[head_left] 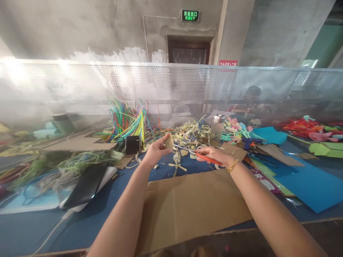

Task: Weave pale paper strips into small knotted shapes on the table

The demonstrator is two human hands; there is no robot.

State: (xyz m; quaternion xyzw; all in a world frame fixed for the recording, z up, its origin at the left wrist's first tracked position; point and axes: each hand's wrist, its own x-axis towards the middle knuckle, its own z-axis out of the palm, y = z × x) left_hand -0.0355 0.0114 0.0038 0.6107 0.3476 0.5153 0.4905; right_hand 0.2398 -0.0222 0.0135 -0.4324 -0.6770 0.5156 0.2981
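Observation:
My left hand [155,151] is raised over the blue table [112,200] and pinches a small beige folded piece [169,141] between thumb and fingers. My right hand [214,155], with a gold bracelet on the wrist, grips red-handled scissors [202,156]. Their blades [182,148] point left toward the beige piece and end just short of it. Pale paper scraps [177,162] lie on the table below both hands. A brown cardboard sheet [187,207] lies flat under my forearms.
A pile of shredded strips [191,132], a glass jar with a metal lid [217,126], coloured sticks [128,121] and a black phone [132,145] stand behind the hands. A black tablet [85,185] lies left, blue paper sheets [308,184] right. A perforated metal screen [171,85] closes the back.

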